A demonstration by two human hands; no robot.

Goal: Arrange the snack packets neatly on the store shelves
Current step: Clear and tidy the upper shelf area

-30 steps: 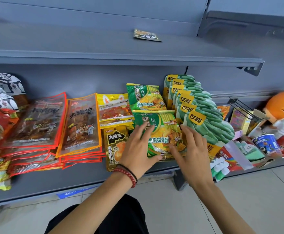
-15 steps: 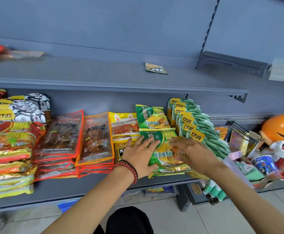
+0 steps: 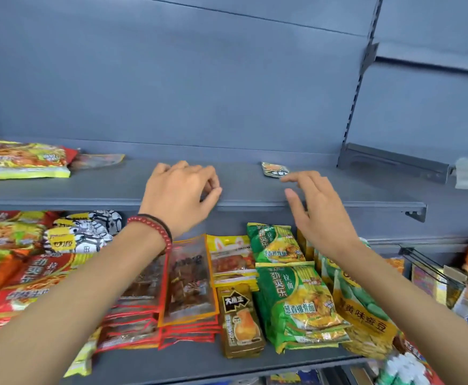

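From my remote seat, the grey back panel (image 3: 199, 79) filled most of the head view. Below it ran the upper shelf (image 3: 352, 195), largely bare, above the crowded lower shelf (image 3: 171, 362). The lower shelf carried most of the snack packets (image 3: 233, 259): red noodle packets (image 3: 24, 279) heaped loosely at the left, clear orange-edged packets (image 3: 191, 284) in a leaning stack, and green noodle packets (image 3: 296, 304) in a fairly square pile, with a gold packet (image 3: 241, 323) lying between those last two. A yellow-edged noodle packet (image 3: 21, 162) lay at the upper shelf's left end. Both grips, bare hands, hovered at that shelf's front edge. The left grip (image 3: 180, 195), with a bead bracelet (image 3: 155, 229) at its wrist, had its fingers loosely curled and held nothing; I could not tell whether its fingertips touched the shelf. The right grip (image 3: 316, 209) was spread wide and empty, fingers nearly straight, its forefinger just beside a small dark sachet (image 3: 275, 170) that lay alone and askew towards the back of the upper shelf. I judged the step in hand to be the reach for that stray sachet. The next move called for a light pinch on its near edge, since it lay flat and thin, and then a place among packets of its own kind, though I saw none like it.
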